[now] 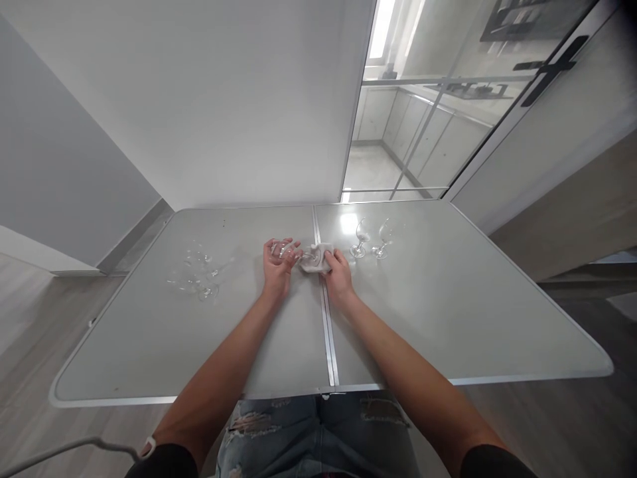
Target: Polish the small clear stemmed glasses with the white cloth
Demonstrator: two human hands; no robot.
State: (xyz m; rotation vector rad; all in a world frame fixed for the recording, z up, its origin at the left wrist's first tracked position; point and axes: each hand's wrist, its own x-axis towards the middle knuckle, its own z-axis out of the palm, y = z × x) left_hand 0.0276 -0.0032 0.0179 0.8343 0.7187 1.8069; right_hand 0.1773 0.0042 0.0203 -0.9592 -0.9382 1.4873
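Note:
Above the middle of the table, my left hand is closed around the bowl of a stemmed glass, which lies sideways with its foot toward the right. My right hand grips a pale cloth at the glass's stem and foot. Part of the foot is covered by the cloth. To the right of my right hand, a stemmed glass stands upright beside another upright stemmed glass. Over on the left, several clear glasses lie on their sides; their outlines are faint and overlap.
The light grey folding table has a metal seam down its middle and a raised-looking metal rim. A white wall and a glazed door stand behind it. A grey cable hangs near my left elbow.

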